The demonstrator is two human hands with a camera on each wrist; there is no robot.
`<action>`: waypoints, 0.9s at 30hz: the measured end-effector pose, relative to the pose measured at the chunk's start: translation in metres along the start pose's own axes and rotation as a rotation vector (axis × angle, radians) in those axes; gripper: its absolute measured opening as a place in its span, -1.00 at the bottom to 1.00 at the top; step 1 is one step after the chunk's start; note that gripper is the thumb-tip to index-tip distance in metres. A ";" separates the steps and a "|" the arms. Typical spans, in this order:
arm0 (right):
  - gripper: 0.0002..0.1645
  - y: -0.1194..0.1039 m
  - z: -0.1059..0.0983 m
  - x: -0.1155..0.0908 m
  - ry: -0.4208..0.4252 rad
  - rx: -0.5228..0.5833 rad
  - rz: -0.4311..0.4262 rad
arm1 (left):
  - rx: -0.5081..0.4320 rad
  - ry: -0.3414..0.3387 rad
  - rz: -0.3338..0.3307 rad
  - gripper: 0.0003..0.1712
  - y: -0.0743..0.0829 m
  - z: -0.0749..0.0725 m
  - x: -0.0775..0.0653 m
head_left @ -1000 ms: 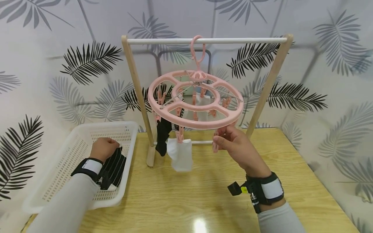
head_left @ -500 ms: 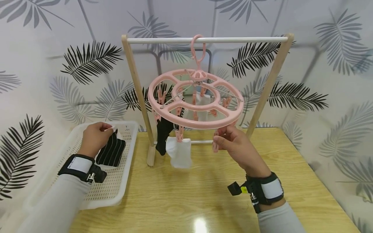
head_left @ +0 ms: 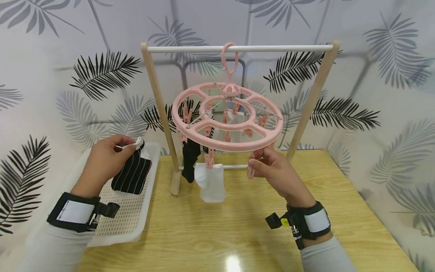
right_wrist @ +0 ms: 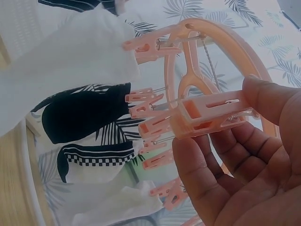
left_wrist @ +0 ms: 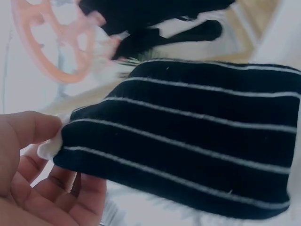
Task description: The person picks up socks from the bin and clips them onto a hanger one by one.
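My left hand (head_left: 107, 160) pinches the white end of a black sock with thin white stripes (head_left: 131, 175), which hangs over the basket. In the left wrist view the striped sock (left_wrist: 183, 136) spreads flat out from the thumb and fingers. At the front right of a round pink drying hanger (head_left: 225, 144), my right hand (head_left: 276, 172) grips a pink clothespin (head_left: 251, 166) between thumb and fingers. The right wrist view shows this clothespin (right_wrist: 214, 110) with nothing between its prongs. A white sock (head_left: 210, 183) and a black sock (head_left: 191, 160) hang from other clips.
A white plastic basket (head_left: 149, 204) stands on the wooden table (head_left: 258, 241) at the left. The hanger hooks over the white bar (head_left: 289, 48) of a wooden-legged rack. More socks, one with a checkered band (right_wrist: 101, 153), hang further round the ring.
My left hand has risen out of the basket, lifting the striped sock by its white end and shifting slightly toward the left and up. The right hand has stayed on the clothespin.
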State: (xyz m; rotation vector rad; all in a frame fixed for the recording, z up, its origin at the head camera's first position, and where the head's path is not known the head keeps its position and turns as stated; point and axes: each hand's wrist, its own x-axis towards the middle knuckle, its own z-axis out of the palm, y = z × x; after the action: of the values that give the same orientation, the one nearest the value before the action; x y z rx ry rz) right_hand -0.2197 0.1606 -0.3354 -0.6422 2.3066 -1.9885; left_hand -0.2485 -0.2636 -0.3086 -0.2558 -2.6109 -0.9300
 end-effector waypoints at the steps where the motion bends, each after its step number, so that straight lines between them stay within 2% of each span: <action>1: -0.74 0.000 0.000 0.000 0.001 0.000 0.001 | -0.002 0.008 0.015 -0.70 0.005 -0.001 -0.003; 4: -0.74 0.000 0.001 0.000 0.002 0.003 0.006 | -0.004 0.032 0.058 -0.75 0.020 -0.004 -0.012; 7: -0.74 -0.001 0.002 -0.001 -0.006 0.005 0.000 | 0.002 0.027 0.073 -0.77 0.032 -0.008 -0.021; 11: -0.73 0.000 0.001 -0.001 -0.015 0.001 -0.018 | 0.000 -0.027 0.091 -0.76 0.043 -0.011 -0.031; 15: -0.78 -0.002 0.001 -0.003 -0.011 0.005 -0.028 | -0.019 -0.071 0.157 -0.84 0.054 -0.008 -0.042; 20: -0.79 -0.004 0.002 -0.004 -0.004 0.009 -0.021 | -0.066 -0.114 0.219 -0.92 0.068 0.003 -0.057; 27: -0.76 -0.003 0.003 -0.003 -0.009 0.019 -0.029 | -0.105 -0.224 0.206 -0.90 0.086 0.031 -0.068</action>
State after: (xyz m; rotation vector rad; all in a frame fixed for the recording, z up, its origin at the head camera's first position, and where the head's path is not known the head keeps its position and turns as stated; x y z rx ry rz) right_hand -0.2153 0.1586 -0.3337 -0.6855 2.2836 -2.0129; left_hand -0.1694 -0.1817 -0.3081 -0.6790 -2.6704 -1.0163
